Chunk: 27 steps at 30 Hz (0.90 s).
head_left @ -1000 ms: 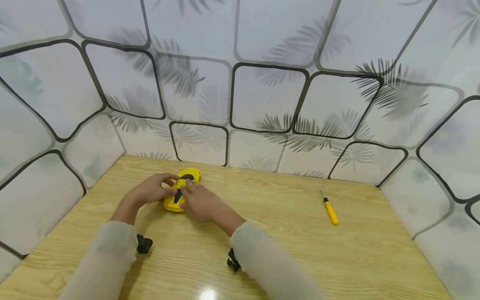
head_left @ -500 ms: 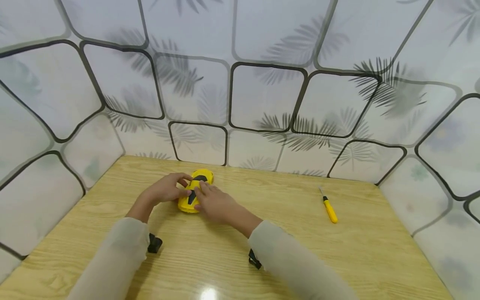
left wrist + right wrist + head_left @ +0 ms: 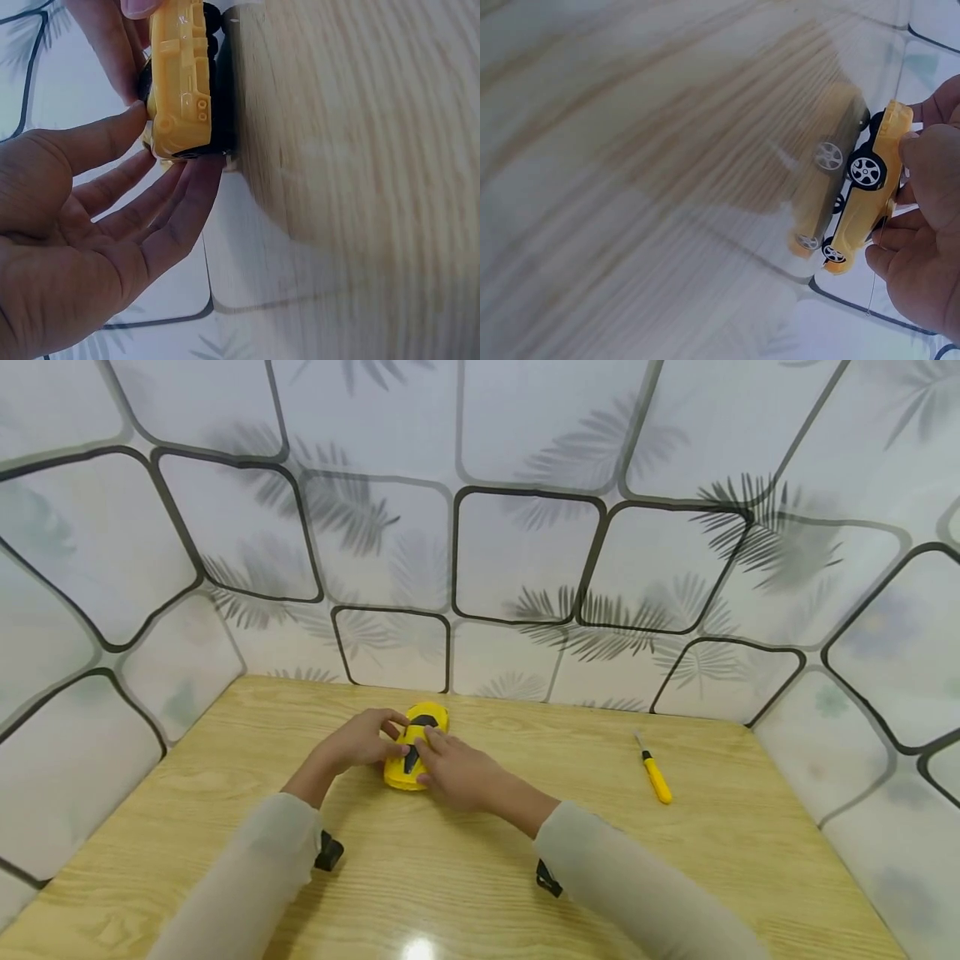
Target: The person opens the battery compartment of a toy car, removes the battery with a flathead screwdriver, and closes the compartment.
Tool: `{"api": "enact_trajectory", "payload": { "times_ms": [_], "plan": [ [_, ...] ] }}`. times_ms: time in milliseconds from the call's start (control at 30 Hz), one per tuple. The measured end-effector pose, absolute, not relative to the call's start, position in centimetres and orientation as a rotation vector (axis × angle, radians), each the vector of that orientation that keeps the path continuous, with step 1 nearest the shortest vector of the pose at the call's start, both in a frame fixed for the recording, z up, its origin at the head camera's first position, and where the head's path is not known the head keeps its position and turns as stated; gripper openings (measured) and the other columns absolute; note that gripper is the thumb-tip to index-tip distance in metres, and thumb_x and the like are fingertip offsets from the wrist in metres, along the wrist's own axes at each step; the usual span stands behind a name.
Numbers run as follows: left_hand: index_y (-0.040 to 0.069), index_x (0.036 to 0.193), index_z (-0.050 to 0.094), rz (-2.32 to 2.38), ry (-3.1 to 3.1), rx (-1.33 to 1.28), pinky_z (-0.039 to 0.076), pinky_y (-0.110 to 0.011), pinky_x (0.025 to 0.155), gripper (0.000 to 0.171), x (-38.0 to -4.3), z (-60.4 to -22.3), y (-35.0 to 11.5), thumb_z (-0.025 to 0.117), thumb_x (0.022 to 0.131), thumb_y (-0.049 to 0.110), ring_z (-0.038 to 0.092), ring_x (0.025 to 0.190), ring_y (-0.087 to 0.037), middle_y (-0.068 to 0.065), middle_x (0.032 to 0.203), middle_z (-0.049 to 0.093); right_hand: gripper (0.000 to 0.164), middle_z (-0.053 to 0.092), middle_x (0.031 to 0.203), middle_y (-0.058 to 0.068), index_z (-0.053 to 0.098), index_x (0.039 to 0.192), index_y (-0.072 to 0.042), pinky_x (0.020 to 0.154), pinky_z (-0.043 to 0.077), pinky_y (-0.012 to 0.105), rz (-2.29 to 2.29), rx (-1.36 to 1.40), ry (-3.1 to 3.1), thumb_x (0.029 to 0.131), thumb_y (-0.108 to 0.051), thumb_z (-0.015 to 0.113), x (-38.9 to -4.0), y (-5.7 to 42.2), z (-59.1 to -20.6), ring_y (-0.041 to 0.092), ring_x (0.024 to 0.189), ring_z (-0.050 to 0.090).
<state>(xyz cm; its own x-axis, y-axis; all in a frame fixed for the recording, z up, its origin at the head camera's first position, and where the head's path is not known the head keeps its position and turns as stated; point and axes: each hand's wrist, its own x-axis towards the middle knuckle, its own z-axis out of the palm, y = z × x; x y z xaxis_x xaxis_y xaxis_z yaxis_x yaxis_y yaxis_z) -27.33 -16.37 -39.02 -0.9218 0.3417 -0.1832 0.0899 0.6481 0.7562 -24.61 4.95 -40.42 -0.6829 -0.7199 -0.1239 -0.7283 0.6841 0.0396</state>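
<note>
A yellow toy car [image 3: 428, 712] with dark windows sits on the table, left of the middle in the head view. My left hand [image 3: 358, 742] grips it from the left, its thumb at the roof and its fingers curled around one end, as the left wrist view shows on the yellow body [image 3: 182, 90]. From the right, my right hand [image 3: 463, 774] holds the car's other part, fingers on the roof and thumb low at the near end. In the right wrist view the car's side [image 3: 870, 214] faces the camera, its spoked wheels close over the glossy tabletop.
A screwdriver [image 3: 657, 778] with a yellow handle lies on the wooden table [image 3: 540, 860] to the right. Patterned walls [image 3: 517, 560] enclose the table at the back and both sides. Black wrist cameras [image 3: 327, 852] hang under the sleeves.
Both hands have moved to the right together with the toy car, keeping their hold on it. The screwdriver lies where it was; the head view has shifted slightly.
</note>
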Motion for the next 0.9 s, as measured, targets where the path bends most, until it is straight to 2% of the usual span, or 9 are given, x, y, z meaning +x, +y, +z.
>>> {"api": "enact_trajectory", "payload": {
  "times_ms": [900],
  "plan": [
    [0.002, 0.138, 0.057, 1.109, 2.614, 0.35, 0.06, -0.038, 0.081, 0.05, -26.4, -39.4, -8.9, 0.076, 0.095, 0.018, 0.067, 0.101, -0.029, -0.02, 0.122, 0.065, 0.062, 0.021, 0.166, 0.023, 0.03, 0.16, 0.0, 0.12, 0.033, 0.046, -0.059, -1.268, 2.781, 0.111, -0.036, 0.045, -23.2, 13.2, -40.3, 0.036, 0.152, 0.027]
  ]
}}
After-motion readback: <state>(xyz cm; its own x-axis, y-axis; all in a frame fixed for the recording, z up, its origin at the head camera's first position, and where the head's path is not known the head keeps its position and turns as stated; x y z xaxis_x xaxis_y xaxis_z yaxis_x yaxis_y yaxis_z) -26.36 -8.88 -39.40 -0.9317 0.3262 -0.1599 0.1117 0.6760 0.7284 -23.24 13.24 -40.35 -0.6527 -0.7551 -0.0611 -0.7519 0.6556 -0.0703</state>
